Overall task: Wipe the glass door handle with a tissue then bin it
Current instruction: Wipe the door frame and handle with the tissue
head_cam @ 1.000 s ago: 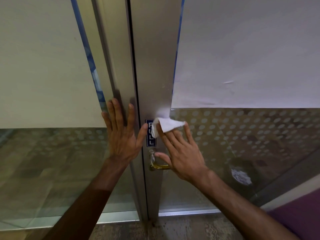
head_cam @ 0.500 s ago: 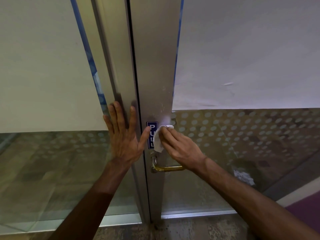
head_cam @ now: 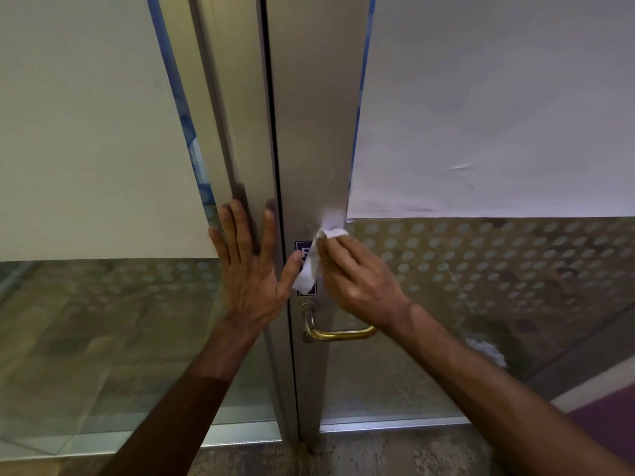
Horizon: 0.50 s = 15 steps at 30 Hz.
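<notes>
A brass lever handle juts to the right from the metal frame of a glass door. My right hand holds a white tissue and presses it on the frame just above the handle, over a small blue sign that the tissue partly covers. My left hand lies flat with fingers spread on the neighbouring door's frame, left of the seam, holding nothing.
Both doors have frosted upper panes and clear dotted glass below. A dark mottled floor runs along the bottom. A purple surface shows at the lower right. No bin is in view.
My right hand has lifted off the brass lever and closed over the tissue, which now hangs down across the blue sign. The left hand stays flat on the frame.
</notes>
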### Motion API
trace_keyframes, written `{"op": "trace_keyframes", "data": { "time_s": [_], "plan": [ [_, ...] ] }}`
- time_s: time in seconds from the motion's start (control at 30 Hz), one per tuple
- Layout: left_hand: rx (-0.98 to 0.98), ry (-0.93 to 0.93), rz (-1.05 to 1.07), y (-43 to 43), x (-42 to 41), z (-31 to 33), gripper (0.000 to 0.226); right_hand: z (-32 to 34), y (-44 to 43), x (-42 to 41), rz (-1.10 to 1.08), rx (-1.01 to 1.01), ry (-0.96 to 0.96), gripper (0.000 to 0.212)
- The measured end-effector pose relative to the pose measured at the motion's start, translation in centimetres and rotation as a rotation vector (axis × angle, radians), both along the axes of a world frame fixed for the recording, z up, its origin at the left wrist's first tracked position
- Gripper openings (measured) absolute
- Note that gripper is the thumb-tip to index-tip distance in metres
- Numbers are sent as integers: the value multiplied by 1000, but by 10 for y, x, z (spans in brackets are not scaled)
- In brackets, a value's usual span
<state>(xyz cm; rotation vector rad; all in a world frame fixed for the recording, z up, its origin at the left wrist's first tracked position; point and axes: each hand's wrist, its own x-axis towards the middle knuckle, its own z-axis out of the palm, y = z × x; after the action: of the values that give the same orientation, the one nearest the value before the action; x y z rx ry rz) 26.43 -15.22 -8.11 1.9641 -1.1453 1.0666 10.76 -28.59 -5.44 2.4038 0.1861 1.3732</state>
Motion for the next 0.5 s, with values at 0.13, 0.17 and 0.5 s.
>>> {"op": "trace_keyframes", "data": {
  "time_s": [0.13, 0.17, 0.5],
  "plan": [
    [3, 0, 14, 0, 0, 0, 81, -33, 2, -8, 3, -9, 133, 17],
    [6, 1, 13, 0, 0, 1, 81, -39, 1, -9, 8, -18, 140, 14],
    [24, 9, 14, 1, -2, 3, 81, 9, -6, 0, 40, 5, -62, 15]
  ]
}}
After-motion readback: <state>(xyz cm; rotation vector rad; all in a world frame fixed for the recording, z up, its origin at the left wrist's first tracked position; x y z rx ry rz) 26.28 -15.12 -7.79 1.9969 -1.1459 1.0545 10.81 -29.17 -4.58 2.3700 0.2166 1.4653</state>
